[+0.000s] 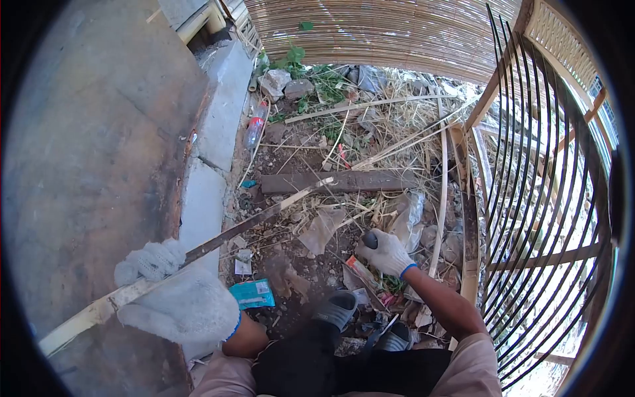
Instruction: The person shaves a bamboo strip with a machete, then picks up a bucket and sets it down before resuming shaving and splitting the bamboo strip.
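Note:
My left hand (178, 298), in a white knit glove with a blue cuff, is closed around a long bamboo strip (238, 228). The strip slants from the lower left, over the flat sheet, up to the middle of the view; it is pale at both ends and dark between. My right hand (383, 253), gloved the same way, makes a fist low over the littered ground. Out of its top pokes a dark, rounded handle end (370, 239); the rest of that tool is hidden, so its kind does not show.
A large brownish sheet (99, 132) lies left, beside grey blocks (205, 198). A dark plank (370, 181) crosses the ground. Around it are a plastic bottle (255, 126), a teal packet (253, 294) and loose strips. Dark rods (529, 198) lean at right; a bamboo screen (377, 30) stands behind.

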A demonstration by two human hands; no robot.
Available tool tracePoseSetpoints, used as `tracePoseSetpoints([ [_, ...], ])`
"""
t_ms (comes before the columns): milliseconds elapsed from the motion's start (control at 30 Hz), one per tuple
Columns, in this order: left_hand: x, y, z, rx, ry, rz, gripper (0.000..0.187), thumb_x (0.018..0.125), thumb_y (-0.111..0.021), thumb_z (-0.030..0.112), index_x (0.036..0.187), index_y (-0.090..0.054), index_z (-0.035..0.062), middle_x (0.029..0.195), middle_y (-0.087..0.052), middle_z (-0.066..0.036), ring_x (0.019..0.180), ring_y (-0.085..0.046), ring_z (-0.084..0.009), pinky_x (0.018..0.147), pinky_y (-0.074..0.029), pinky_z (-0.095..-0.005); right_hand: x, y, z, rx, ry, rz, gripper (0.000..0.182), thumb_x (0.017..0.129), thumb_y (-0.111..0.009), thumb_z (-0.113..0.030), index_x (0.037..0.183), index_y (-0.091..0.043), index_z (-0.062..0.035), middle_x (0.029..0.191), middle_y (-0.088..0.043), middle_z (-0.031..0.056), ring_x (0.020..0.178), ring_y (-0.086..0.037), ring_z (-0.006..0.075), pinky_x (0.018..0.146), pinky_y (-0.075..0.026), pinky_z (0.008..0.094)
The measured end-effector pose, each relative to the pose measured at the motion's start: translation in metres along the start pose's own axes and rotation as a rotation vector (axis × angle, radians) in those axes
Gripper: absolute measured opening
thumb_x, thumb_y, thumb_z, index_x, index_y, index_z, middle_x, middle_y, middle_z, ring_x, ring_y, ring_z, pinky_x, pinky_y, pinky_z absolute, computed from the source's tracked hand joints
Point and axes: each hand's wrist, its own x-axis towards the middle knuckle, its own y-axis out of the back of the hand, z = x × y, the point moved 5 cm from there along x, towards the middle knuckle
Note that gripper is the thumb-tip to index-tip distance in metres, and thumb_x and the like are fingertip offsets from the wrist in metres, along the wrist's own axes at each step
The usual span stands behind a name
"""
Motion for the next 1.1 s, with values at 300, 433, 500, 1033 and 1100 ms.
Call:
tracePoseSetpoints([
  [300, -0.003, -0.017, -0.009, 0.014, 0.054, 0.146, 0.032, 0.108, -0.046, 0.041, 0.103, -0.05, 0.0097, 0.087, -0.043, -0.004, 0.077, -0.04, -0.0163, 0.067, -0.033, -0.0331, -0.071, 0.006, -0.131, 0.201, 0.416, -0.096, 0.047, 0.087, -0.077, -0.042, 0.108, -0.064, -0.0019, 0.082, -0.071, 0.0188, 0.075, -0.073, 0.0367, 0.067, -0.056, 0.042],
  [433, -0.001, 0.007, -0.008, 0.117, 0.091, 0.014, 0.036, 0.111, -0.039, 0.045, 0.093, -0.042, 0.0141, 0.073, -0.035, 0.001, 0.063, -0.034, -0.0101, 0.056, -0.035, -0.0274, -0.079, 0.006, -0.148, 0.197, 0.522, -0.13, 0.044, 0.085, -0.079, -0.041, 0.106, -0.065, -0.005, 0.076, -0.068, 0.0159, 0.07, -0.071, 0.0365, 0.063, -0.055, 0.0409],
  [500, -0.003, 0.011, -0.011, 0.116, 0.056, -0.009, 0.034, 0.111, -0.04, 0.044, 0.094, -0.042, 0.0143, 0.071, -0.034, 0.003, 0.061, -0.033, -0.0088, 0.053, -0.032, -0.0258, -0.076, 0.007, -0.149, 0.186, 0.555, -0.127, 0.043, 0.085, -0.079, -0.04, 0.105, -0.065, -0.0055, 0.075, -0.068, 0.0154, 0.069, -0.071, 0.0364, 0.062, -0.055, 0.041],
  [1033, -0.023, 0.009, -0.006, 0.048, 0.021, 0.148, 0.04, 0.107, -0.047, 0.05, 0.089, -0.039, 0.0145, 0.068, -0.031, 0.004, 0.054, -0.028, -0.006, 0.05, -0.027, -0.0253, -0.01, -0.017, -0.068, 0.081, 0.449, 0.057, 0.042, 0.089, -0.076, -0.042, 0.101, -0.067, -0.0031, 0.067, -0.065, 0.0176, 0.063, -0.069, 0.0342, 0.062, -0.053, 0.0401],
  [1100, -0.023, 0.009, -0.006, 0.082, 0.017, 0.173, 0.04, 0.107, -0.047, 0.049, 0.088, -0.039, 0.0146, 0.068, -0.03, 0.005, 0.053, -0.028, -0.006, 0.049, -0.026, -0.0254, -0.009, -0.016, -0.064, 0.066, 0.466, 0.065, 0.04, 0.089, -0.076, -0.041, 0.102, -0.067, -0.0034, 0.069, -0.066, 0.0179, 0.065, -0.07, 0.0348, 0.063, -0.054, 0.0404],
])
